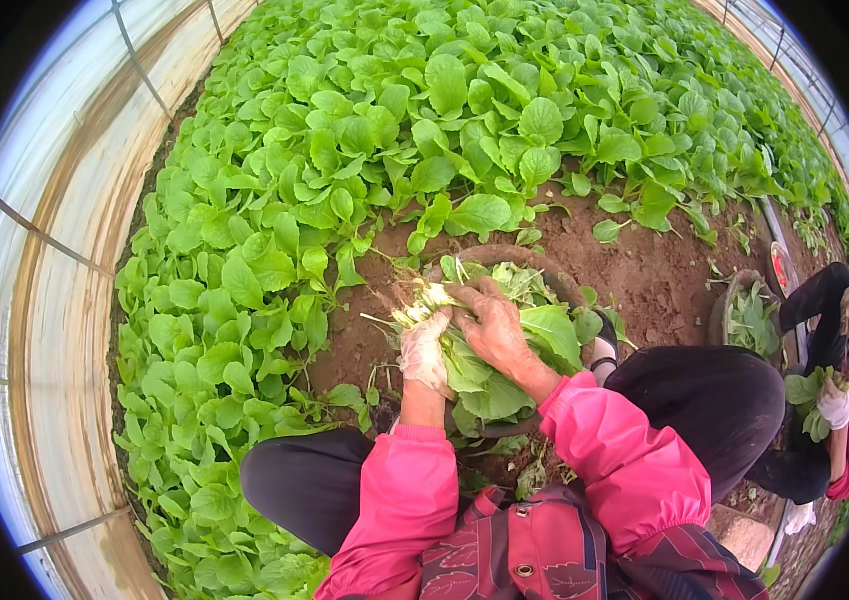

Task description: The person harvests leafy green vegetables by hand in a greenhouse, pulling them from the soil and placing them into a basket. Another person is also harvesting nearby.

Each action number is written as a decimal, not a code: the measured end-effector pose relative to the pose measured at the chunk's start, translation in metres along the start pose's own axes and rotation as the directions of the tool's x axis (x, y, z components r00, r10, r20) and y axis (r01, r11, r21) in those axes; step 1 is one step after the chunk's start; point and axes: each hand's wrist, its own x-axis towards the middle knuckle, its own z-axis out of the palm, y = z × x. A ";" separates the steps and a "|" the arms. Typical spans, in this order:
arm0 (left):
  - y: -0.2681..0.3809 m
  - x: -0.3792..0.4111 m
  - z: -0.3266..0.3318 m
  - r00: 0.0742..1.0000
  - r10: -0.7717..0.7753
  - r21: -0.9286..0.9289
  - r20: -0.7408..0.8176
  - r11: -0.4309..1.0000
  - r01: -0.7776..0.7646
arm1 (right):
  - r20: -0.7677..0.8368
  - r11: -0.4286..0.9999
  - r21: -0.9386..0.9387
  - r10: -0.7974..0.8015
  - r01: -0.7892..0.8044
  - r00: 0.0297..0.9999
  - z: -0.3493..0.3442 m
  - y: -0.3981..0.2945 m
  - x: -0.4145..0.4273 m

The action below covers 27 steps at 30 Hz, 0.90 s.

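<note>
A bunch of leafy greens (488, 386) lies across my two hands, its pale stem ends and thin roots (418, 298) pointing away to the upper left. My left hand (426, 352), in a thin whitish glove, is closed around the stems from below. Bare and dusty with soil, my right hand (493, 322) presses on the stems from the other side, its fingers near the root ends. Under the bunch stands a round basin (552, 268) with more cut leaves inside; the bunch and my hands hide much of it.
Dense leafy plants (364, 142) fill the bed ahead and to the left, beside a plastic greenhouse wall (71, 300). Bare brown soil (619, 277) borders the basin. At right, another person's gloved hand (835, 403) holds greens near a second container (751, 319) of leaves.
</note>
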 end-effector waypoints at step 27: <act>-0.001 0.010 0.003 0.966 0.258 0.045 -0.037 0.966 -0.256 | 0.028 0.989 -0.137 -0.059 0.062 0.998 0.019 0.002 -0.012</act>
